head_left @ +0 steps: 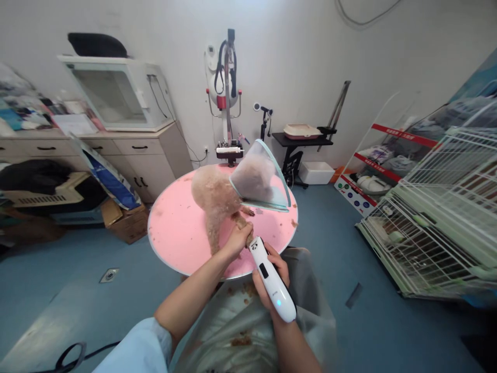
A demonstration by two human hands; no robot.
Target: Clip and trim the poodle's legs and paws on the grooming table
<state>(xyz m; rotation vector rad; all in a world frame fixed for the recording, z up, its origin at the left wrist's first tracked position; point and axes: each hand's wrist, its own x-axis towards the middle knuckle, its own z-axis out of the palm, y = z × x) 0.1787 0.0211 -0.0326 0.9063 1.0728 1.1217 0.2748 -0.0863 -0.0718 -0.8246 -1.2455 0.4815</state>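
While the left hand (238, 239) is wrapped round one of the dog (213, 191)'s legs, the right hand (281, 270) has a firm grip on the white clipper (272, 282), nose right up at the paw end. So I'd call this the paw trim stage. The little blue light is lit, so I'm guessing it's running. Whether the blade actually touches fur I can't tell — the fingers crowd that spot. Next move, IMO, calls for a steady hold on that leg and light, short passes, since a sudden tug could nick skin.

As for the dog, it's up on the round pink table (171, 233), cone (254, 178) pointing right, head just a pale blur through the plastic. Coat's cream to apricot and cropped close on the body — browner and a bit curlier down the legs.
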